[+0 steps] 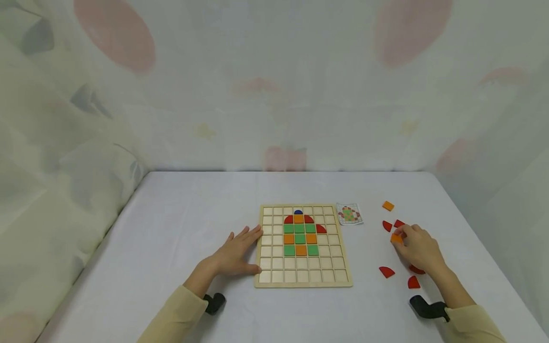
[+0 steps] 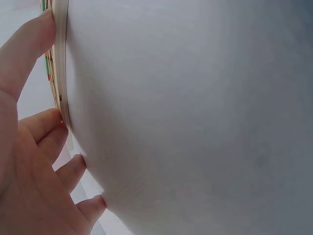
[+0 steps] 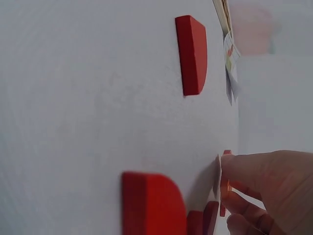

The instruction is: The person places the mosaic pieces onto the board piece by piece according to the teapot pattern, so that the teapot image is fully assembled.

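Note:
My left hand (image 1: pixel 236 253) lies at the left edge of a wooden grid board (image 1: pixel 303 285), its fingers spread and fairly straight. In the left wrist view, the thumb and index fingertip touch the rim of the board (image 2: pixel 62 83). Green, orange and red tiles with one blue piece (image 1: pixel 298 212) form a figure in the grid. Over the right of the table, my right hand (image 1: pixel 419 248) pinches an orange square tile (image 1: pixel 396 238) between thumb and fingers. The right wrist view shows that tile (image 3: pixel 218 178) edge-on, partly hidden by the fingers.
Loose red quarter-round tiles lie around the right hand, including one nearer the board (image 1: pixel 387 272) and one in front (image 1: pixel 413 282). Another orange tile (image 1: pixel 388 206) sits farther back. A printed pattern card (image 1: pixel 349 214) lies beside the board's upper right corner.

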The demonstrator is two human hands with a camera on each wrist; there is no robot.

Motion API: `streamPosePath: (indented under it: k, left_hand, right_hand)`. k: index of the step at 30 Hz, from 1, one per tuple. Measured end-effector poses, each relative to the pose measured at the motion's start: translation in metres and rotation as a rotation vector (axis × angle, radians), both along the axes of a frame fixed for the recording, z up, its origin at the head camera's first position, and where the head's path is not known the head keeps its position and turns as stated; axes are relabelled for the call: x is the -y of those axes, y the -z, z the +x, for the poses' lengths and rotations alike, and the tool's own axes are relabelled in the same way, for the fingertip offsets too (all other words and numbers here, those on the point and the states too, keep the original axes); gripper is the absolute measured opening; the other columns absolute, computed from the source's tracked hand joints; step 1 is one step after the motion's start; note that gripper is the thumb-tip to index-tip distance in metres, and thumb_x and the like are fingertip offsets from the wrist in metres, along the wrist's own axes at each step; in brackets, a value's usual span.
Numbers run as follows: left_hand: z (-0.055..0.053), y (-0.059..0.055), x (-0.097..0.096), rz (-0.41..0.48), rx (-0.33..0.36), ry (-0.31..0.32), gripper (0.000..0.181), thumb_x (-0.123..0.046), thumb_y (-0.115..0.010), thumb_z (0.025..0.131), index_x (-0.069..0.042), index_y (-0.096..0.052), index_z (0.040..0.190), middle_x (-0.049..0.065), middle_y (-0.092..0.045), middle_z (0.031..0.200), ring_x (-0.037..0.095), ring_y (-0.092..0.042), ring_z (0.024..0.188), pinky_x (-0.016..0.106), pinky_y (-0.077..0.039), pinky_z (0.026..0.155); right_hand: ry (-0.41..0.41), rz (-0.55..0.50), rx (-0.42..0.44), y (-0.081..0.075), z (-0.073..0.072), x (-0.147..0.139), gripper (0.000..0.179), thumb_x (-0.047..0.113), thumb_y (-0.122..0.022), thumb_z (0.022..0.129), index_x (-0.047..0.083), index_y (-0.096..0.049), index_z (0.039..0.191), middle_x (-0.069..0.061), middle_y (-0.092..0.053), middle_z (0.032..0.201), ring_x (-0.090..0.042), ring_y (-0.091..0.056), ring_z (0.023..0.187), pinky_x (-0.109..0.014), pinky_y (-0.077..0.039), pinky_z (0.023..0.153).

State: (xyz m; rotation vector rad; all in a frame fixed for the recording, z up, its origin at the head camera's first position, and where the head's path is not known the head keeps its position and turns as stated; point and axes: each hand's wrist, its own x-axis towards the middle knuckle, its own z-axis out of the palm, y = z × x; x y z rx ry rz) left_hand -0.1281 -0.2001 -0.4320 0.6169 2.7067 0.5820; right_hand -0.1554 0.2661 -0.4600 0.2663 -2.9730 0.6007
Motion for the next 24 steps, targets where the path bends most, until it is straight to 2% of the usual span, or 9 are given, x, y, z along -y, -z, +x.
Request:
streamPosePath:
  k: [6,15,24]
  left_hand:
    - [0.000,0.000,0.000,0.003,-0.003,-0.001,0.091,-0.041,-0.074,0.074,-0.010,-0.027,0.145,0.004,-0.019,0.153,0.035,-0.014,0.140,0.065,-0.009,0.105]
    - [-0.001,-0.001,-0.002,0.004,0.006,-0.009,0.091,-0.040,-0.074,0.074,-0.010,-0.027,0.145,0.004,-0.020,0.153,0.034,-0.014,0.140,0.065,-0.009,0.105]
    - [-0.001,0.001,-0.001,0.004,0.005,-0.012,0.091,-0.040,-0.075,0.073,-0.010,-0.028,0.145,0.004,-0.020,0.153,0.034,-0.014,0.140,0.065,-0.008,0.105]
  right_hand:
    - [-0.010,-0.048,-0.022,-0.004,0.001,0.009,0.024,0.013,-0.069,0.076,0.000,-0.060,0.094,-0.019,-0.057,0.088,-0.030,-0.052,0.074,-0.046,-0.047,0.060]
    - [-0.067,-0.065,-0.091,-0.011,0.001,0.031,0.021,0.011,-0.070,0.074,0.002,-0.063,0.092,-0.012,-0.060,0.085,-0.026,-0.052,0.076,-0.040,-0.044,0.063]
    - [-0.128,-0.091,-0.109,-0.012,0.000,0.059,0.023,0.012,-0.074,0.073,0.007,-0.064,0.094,-0.006,-0.059,0.085,-0.020,-0.053,0.075,-0.032,-0.044,0.062]
